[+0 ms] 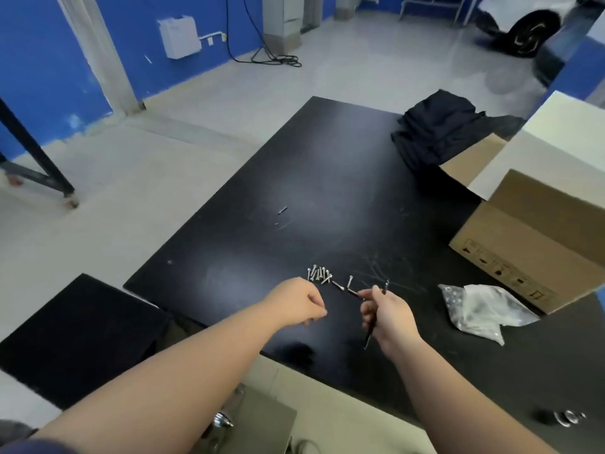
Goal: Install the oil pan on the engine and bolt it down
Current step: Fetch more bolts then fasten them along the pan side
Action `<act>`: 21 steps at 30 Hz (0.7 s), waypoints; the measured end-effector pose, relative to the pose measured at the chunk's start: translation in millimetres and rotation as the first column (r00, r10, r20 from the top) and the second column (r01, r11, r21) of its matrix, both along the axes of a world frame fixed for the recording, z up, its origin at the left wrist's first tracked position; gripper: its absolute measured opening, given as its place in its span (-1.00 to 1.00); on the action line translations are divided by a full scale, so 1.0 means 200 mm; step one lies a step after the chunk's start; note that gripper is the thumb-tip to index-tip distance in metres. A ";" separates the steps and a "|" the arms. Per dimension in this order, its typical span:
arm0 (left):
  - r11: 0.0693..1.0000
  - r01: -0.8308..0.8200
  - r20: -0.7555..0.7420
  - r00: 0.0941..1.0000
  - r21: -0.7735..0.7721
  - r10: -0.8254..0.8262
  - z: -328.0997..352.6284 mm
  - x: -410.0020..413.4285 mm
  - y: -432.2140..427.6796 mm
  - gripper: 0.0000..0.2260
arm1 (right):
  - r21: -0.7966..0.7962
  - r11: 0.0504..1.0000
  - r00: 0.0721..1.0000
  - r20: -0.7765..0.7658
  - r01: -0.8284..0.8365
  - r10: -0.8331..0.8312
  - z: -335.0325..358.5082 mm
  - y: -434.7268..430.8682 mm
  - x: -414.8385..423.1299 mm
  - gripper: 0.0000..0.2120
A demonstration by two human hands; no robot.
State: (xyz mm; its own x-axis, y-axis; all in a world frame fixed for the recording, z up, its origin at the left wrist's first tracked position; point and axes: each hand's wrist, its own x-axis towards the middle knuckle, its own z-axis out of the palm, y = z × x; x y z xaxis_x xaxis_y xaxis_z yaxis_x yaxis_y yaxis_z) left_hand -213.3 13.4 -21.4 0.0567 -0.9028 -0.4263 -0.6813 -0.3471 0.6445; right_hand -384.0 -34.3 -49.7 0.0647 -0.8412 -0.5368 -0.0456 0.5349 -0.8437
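Two hands: both bare, held low over the near part of the black desk (327, 178); close to each other but not touching
Left hand (301, 304): knuckles up, fingers curled in toward the palm; whether anything small sits at the fingertips cannot be told
Right hand (389, 317): fingers wrapped round a thin dark tool (368, 337), which sticks out both above and below the fist; thumb and forefinger tips meet at the end of a dark bolt (353, 292) on the desk; too blurred to say whether they pinch it or only touch it
Silver bolts (319, 276): a tight cluster lying on the desk just beyond the left hand; two loose bolts (338, 285) lie between the cluster and the right hand, near the dark bolt
Plastic bag (478, 309): crumpled, clear, with small bright hardware inside; on the desk to the right of the right hand, apart from it
Cardboard box (523, 237): brown, flap up, on the right side of the desk just behind the bag
Dark cloth (438, 136): folded in a heap at the far right corner of the desk
Black panel (75, 339): flat, lower left, beside the desk's near corner
Car wheel (527, 34): far off on the grey floor, top right; blurred
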 end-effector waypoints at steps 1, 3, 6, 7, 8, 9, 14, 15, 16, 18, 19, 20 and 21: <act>0.999 -0.041 0.016 0.999 0.003 0.041 -0.03 0.01 -0.05 -0.88 | 0.018 1.000 0.999 -0.052 -0.013 0.014 -0.04 -0.05 -0.03 -0.71; 0.991 -0.131 0.066 0.989 -0.004 0.131 -0.09 0.03 -0.15 -0.91 | 0.051 0.998 0.992 -0.115 -0.047 0.053 -0.11 -0.14 -0.06 -0.72; 0.965 -0.262 0.147 0.954 -0.015 0.261 -0.19 0.07 -0.25 -0.96 | 0.063 0.991 0.973 -0.193 -0.116 0.126 -0.18 -0.23 -0.05 -0.72; 0.958 -0.287 0.161 0.945 -0.012 0.285 -0.22 0.08 -0.27 -0.94 | 0.061 0.988 0.962 -0.227 -0.139 0.150 -0.19 -0.26 -0.04 -0.72; 0.954 -0.301 0.178 0.938 -0.005 0.297 -0.26 0.09 -0.28 -0.92 | 0.059 0.985 0.951 -0.259 -0.160 0.170 -0.21 -0.28 -0.02 -0.72; 0.950 -0.312 0.199 0.931 0.002 0.305 -0.29 0.09 -0.29 -0.89 | 0.057 0.982 0.939 -0.286 -0.180 0.189 -0.22 -0.30 -0.01 -0.72; 0.929 -0.369 0.243 0.902 0.011 0.356 -0.39 0.10 -0.33 -0.80 | 0.030 0.963 0.904 -0.338 -0.267 0.261 -0.27 -0.39 0.05 -0.72; 0.923 -0.385 0.244 0.896 0.012 0.370 -0.40 0.11 -0.34 -0.80 | 0.023 0.961 0.900 -0.343 -0.277 0.268 -0.28 -0.40 0.06 -0.71; 0.919 -0.395 0.251 0.891 0.015 0.379 -0.40 0.11 -0.36 -0.81 | 0.019 0.958 0.897 -0.348 -0.285 0.273 -0.29 -0.41 0.07 -0.72; 0.921 -0.389 0.285 0.886 0.031 0.365 -0.41 0.10 -0.39 -0.84 | 0.016 0.953 0.890 -0.354 -0.302 0.288 -0.30 -0.42 0.09 -0.72; 0.927 -0.373 0.305 0.888 0.041 0.344 -0.41 0.09 -0.41 -0.85 | 0.017 0.950 0.886 -0.356 -0.313 0.298 -0.30 -0.42 0.09 -0.72; 0.934 -0.354 0.322 0.891 0.053 0.319 -0.41 0.08 -0.43 -0.85 | 0.018 0.947 0.882 -0.359 -0.322 0.306 -0.31 -0.43 0.10 -0.72; 0.940 -0.336 0.341 0.892 0.062 0.297 -0.42 0.07 -0.44 -0.84 | 0.018 0.944 0.879 -0.360 -0.328 0.313 -0.31 -0.43 0.10 -0.72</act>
State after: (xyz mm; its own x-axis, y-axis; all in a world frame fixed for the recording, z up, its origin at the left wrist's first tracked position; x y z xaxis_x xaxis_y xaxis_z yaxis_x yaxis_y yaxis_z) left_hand -198.8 -74.3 -105.7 0.4826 -0.7592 -0.4366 -0.6856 -0.6377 0.3510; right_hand -364.2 -120.0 -112.2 0.1474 -0.8292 -0.5392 -0.5076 0.4045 -0.7607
